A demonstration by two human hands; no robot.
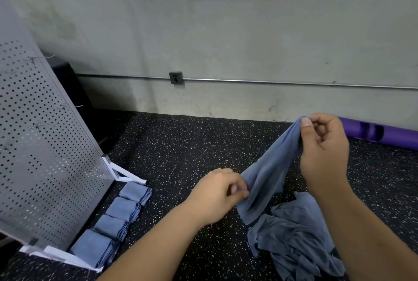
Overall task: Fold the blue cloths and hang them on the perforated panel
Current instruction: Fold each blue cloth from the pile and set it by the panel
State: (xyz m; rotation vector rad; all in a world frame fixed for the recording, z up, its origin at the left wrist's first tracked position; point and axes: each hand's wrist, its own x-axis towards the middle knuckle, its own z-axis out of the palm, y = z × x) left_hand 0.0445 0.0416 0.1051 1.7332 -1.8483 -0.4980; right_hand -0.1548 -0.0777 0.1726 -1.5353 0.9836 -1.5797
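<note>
right hand point(323, 145) pinching blue cloth point(269, 172) corner, right of centre | left hand point(217, 192) pinching lower edge, stretching it flat for folding | unfolded pile point(296, 237) lying lower right | perforated panel point(43, 145) standing at left

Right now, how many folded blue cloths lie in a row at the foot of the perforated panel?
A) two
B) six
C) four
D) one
C: four folded cloths lie side by side on the floor along the foot of the perforated panel, while the left hand and right hand pinch an unfolded cloth.
</note>
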